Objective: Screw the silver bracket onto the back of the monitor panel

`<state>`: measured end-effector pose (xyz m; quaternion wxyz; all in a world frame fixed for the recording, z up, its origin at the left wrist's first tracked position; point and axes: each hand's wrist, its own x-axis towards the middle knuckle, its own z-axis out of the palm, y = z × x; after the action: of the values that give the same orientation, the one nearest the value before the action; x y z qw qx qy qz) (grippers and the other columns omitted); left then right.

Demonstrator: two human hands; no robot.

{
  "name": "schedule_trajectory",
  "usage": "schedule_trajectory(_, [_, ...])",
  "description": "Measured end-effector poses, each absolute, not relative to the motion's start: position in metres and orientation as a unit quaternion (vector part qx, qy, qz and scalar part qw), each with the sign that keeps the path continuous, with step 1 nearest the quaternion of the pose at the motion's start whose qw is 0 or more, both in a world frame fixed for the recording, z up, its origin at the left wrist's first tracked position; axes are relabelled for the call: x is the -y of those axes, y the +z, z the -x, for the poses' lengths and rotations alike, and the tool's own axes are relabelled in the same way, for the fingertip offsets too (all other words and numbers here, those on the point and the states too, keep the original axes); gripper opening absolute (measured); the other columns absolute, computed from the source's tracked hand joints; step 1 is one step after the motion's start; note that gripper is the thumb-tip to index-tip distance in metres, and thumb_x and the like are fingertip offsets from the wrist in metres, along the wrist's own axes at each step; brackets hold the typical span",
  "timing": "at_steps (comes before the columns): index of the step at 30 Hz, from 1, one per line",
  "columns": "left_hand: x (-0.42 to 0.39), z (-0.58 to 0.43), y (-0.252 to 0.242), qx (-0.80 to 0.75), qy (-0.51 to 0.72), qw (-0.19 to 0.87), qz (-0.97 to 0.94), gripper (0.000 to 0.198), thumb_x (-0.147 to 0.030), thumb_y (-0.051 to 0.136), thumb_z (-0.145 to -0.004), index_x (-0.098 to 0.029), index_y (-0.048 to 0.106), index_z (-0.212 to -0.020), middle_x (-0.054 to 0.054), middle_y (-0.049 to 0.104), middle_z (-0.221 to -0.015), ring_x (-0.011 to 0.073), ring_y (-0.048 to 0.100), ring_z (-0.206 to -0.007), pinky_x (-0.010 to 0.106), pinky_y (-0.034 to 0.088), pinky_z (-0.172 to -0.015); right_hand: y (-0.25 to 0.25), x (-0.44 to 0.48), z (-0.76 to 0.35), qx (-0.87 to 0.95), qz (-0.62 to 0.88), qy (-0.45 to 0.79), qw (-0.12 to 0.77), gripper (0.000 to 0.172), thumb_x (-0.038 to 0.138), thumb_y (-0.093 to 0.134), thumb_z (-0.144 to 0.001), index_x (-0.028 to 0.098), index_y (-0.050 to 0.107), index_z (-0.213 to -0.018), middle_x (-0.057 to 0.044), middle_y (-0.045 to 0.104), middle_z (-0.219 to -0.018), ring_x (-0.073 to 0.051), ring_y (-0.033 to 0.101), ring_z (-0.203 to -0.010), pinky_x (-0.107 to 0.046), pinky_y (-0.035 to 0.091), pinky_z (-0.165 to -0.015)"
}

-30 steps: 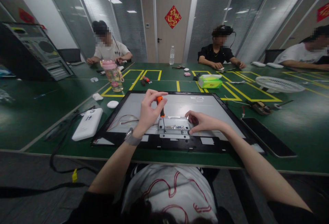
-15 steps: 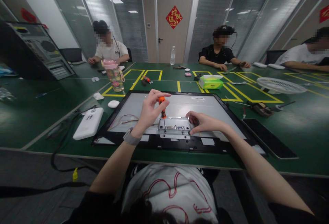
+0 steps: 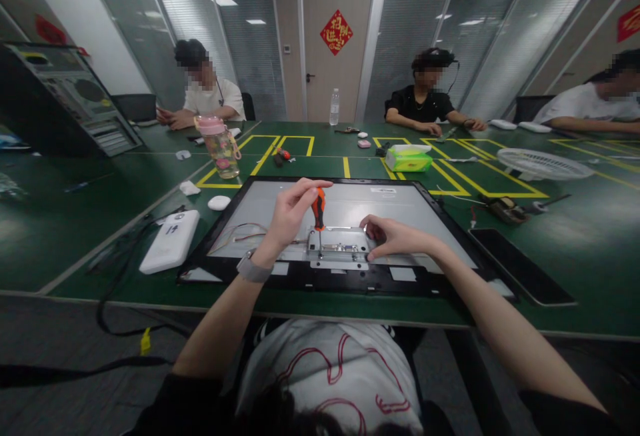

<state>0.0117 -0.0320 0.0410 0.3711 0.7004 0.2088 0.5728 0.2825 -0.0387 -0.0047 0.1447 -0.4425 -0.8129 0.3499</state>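
Note:
A flat display panel [image 3: 250, 206] with a black frame lies on the table in front of me. On its near half sits a silver metal housing [image 3: 340, 237] with connector ports along its side. My left hand [image 3: 291, 213] grips the orange-and-black handle of a screwdriver [image 3: 319, 213] at its top. The screwdriver stands nearly upright, its shaft reaching down at the housing's left part; the exact tip contact is too small to tell. With thumb and fingers, my right hand [image 3: 393, 236] holds the housing's right end. Thin cables [image 3: 240, 233] run out to the left over the panel.
Left of the panel are a white power bank [image 3: 171, 243], a pink-lidded bottle [image 3: 218, 146] and a computer case [image 3: 75, 99]. A black phone [image 3: 523, 266] lies on the right. Behind stand a green tissue pack [image 3: 409, 157] and a racket-shaped object [image 3: 545, 164]. Several people sit across the table.
My left fingers have shifted on the screwdriver handle, closing over its top, and the handle stands a little more upright. My right hand stays at the housing. The view has shifted slightly.

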Motion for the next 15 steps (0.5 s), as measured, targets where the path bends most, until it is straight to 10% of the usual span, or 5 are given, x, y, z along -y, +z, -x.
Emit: schedule_trajectory(15, [0.0334, -0.0142, 0.0409, -0.219, 0.599, 0.319, -0.701, 0.017, -0.033, 0.066, -0.085, -0.019, 0.074, -0.09, 0.005, 0.065, -0.09, 0.0128, 0.061, -0.076, 0.024, 0.05, -0.066, -0.0063, 0.0388, -0.283, 0.812, 0.44, 0.352, 0.148, 0.065, 0.055, 0.081, -0.063, 0.02, 0.049, -0.107, 0.002, 0.049, -0.081, -0.016, 0.048, -0.072, -0.028, 0.039, -0.063])
